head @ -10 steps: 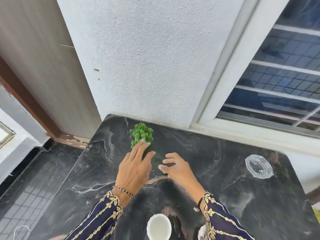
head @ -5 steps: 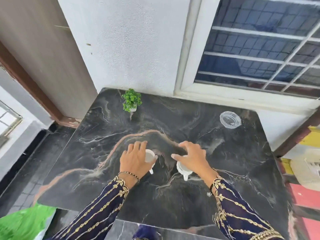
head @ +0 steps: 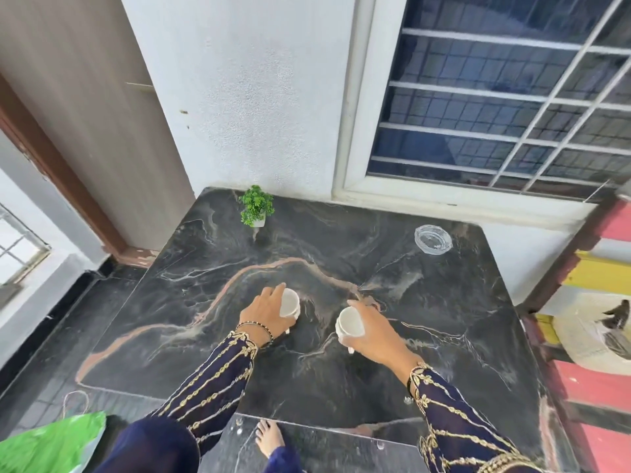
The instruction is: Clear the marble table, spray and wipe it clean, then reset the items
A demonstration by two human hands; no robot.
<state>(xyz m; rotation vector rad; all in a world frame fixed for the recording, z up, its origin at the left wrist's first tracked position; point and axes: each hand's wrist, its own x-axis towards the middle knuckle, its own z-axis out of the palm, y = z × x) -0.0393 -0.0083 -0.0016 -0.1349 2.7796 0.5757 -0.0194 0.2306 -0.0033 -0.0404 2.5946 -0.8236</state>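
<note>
Gripping 2 cups (head: 289, 303) (head: 351, 322) with 2 hands (head: 266, 314) (head: 377, 334); 1 plant (head: 256, 204), 1 ashtray (head: 433, 239).

Both arms are covered to the wrist by long sleeves of dark navy, slightly sheer fabric. The left sleeve (head: 211, 397) and the right sleeve (head: 454, 418) are embroidered in gold thread, laid out as crossing chain-like lines set with small leaf shapes. Each cuff is edged with a denser band of gold leaves. A thin bracelet (head: 260, 327) of black and gold beads is worn at the wrist of the left hand (head: 266, 314). A dark band (head: 409, 379) is partly seen at the wrist of the right hand (head: 375, 332), mostly hidden by the cuff. Plain navy cloth (head: 157, 445) of the garment is seen at the lower edge, and a bare foot (head: 269, 438) beside it.
</note>
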